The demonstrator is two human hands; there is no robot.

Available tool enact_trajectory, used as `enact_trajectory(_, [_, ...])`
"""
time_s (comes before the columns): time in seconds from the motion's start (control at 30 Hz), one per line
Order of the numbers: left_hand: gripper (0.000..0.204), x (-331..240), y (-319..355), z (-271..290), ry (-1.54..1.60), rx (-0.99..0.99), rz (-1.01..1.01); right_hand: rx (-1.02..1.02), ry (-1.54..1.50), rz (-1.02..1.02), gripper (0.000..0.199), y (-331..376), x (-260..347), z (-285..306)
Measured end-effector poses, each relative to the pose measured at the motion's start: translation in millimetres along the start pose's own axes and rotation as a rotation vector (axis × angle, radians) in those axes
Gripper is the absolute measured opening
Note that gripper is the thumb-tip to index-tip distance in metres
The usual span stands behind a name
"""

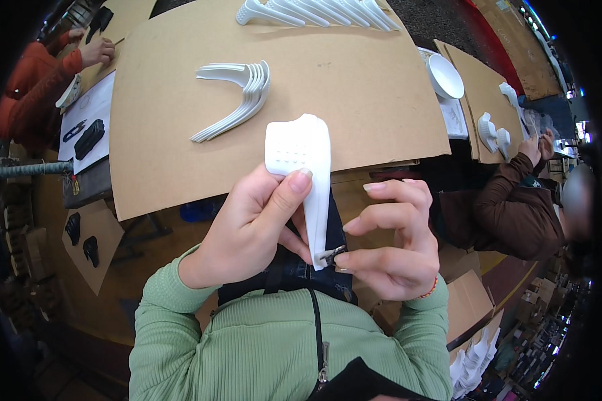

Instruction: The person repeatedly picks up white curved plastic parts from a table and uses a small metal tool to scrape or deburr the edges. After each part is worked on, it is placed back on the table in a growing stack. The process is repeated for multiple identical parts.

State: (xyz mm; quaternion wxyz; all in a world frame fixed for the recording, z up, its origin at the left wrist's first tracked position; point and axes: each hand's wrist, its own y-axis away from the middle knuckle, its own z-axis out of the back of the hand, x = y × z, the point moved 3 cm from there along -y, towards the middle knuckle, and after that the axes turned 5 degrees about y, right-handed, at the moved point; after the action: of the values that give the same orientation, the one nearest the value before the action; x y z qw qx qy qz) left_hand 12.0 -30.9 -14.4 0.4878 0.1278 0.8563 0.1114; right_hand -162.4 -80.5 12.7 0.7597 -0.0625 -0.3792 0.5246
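My left hand grips a white plastic part, its thumb across the front. The part has a broad, dotted head at the top and a long narrow stem pointing down toward me. At the stem's lower tip, my right hand pinches a small dark metal piece against the plastic; its exact kind is too small to make out. The right hand's other fingers are curled apart above it. Beyond my hands, a nested stack of curved white plastic parts lies on the cardboard-covered table.
A row of white parts lies along the table's far edge. At right are a white bowl and a person in brown sleeves. An orange-sleeved person works at left, near black pieces. A cardboard box sits low right.
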Motion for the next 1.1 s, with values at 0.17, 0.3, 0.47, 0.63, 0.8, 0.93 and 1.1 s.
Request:
enact_trajectory(0.17, [0.036, 0.9, -0.8, 4.1, 0.059, 0.026, -0.03, 0.047, -0.165, 0.016, 0.011, 1.6, -0.8, -1.3])
enact_trajectory(0.3, [0.037, 4.7, -5.9, 8.7, 0.142, 0.188, -0.071, -0.152, -0.49, -0.109, 0.017, 2.1, -16.3, 2.6])
enact_trajectory(0.47, [0.035, 18.0, -5.2, 9.7, 0.249, 0.268, -0.038, -0.62, -0.65, -0.367, 0.017, -0.2, -43.8, -10.8])
enact_trajectory(0.63, [0.035, 21.3, -6.1, 12.5, 0.365, 0.366, -0.062, -0.543, -0.439, -0.249, 0.019, -9.7, -36.1, -16.9])
enact_trajectory(0.8, [0.035, 20.0, -5.3, 11.3, 0.363, 0.294, -0.118, -0.38, -0.381, 0.009, 0.029, -14.9, -16.6, -13.7])
enact_trajectory(0.93, [0.034, 12.6, -7.4, 10.3, 0.378, 0.274, -0.179, -0.298, -0.446, 0.177, 0.031, -14.2, -1.9, -16.2])
enact_trajectory(1.1, [0.034, -0.5, -9.1, 14.3, 0.35, 0.228, -0.237, -0.213, -0.517, 0.314, 0.02, -11.6, 6.5, -25.0])
